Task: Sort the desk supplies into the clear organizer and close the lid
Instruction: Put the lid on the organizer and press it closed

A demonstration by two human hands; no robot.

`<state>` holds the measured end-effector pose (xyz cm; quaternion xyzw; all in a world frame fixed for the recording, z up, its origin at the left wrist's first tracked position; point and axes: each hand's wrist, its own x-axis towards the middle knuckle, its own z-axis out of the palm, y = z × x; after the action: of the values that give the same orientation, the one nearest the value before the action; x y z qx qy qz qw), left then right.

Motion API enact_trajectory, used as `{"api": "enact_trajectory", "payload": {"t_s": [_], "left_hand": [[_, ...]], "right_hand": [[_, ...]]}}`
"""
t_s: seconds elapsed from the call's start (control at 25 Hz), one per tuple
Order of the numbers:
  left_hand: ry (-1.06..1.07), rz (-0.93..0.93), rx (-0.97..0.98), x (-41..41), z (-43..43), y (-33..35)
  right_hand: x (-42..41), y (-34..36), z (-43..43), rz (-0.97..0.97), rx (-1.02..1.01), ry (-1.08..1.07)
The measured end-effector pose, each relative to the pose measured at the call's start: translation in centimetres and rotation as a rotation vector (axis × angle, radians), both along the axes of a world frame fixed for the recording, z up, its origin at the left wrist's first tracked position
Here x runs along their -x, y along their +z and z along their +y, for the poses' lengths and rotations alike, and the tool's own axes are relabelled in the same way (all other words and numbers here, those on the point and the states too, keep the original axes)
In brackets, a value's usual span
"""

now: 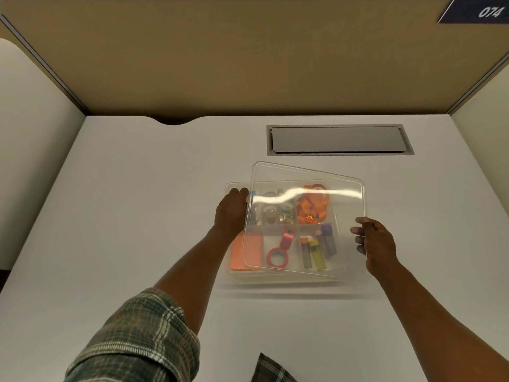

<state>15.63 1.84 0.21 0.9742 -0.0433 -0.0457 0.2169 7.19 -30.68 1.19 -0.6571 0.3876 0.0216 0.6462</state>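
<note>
The clear organizer sits on the white desk, filled with supplies: orange sticky notes, a pink ring tool, several highlighters, tape rolls and orange bands. The clear lid hovers tilted over it, shifted to the right and rotated against the box. My left hand grips the lid's left edge. My right hand grips its right edge.
A grey cable hatch is set in the desk behind the organizer. Tan cubicle panels wall the back and sides. A curved cutout notches the desk's back edge at the left.
</note>
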Motion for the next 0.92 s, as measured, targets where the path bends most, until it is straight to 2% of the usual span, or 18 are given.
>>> {"api": "enact_trajectory", "payload": {"t_s": [0.16,0.28,0.4,0.52,0.6,0.68,0.84,0.92], "left_hand": [[0.087,-0.037,-0.102,-0.4,0.2,-0.1],[0.147,0.025,0.001,-0.5,0.8,-0.3],[0.160,0.002,0.080,-0.7,1.6,0.1],[0.302,-0.081,0.340,-0.6,2.5,0.8],[0.461,-0.005,0.532,-0.5,3.0,0.8],[0.511,0.052,0.489,-0.2,3.1,0.3],[0.491,0.073,0.322,0.7,2.5,-0.2],[0.503,0.075,0.304,0.9,2.3,-0.4]], "right_hand": [[-0.2,0.2,0.0,0.003,-0.007,0.005],[-0.4,0.1,0.4,0.000,-0.003,0.011],[-0.8,0.0,0.9,0.001,0.005,0.019],[-1.4,-0.3,1.5,0.004,0.038,0.028],[-1.9,-0.7,2.2,-0.002,0.083,0.038],[-2.5,-1.1,3.2,-0.020,0.195,0.061],[-4.1,-1.4,4.9,0.025,0.623,0.132],[-4.7,-1.6,5.2,0.082,0.708,0.177]]}}
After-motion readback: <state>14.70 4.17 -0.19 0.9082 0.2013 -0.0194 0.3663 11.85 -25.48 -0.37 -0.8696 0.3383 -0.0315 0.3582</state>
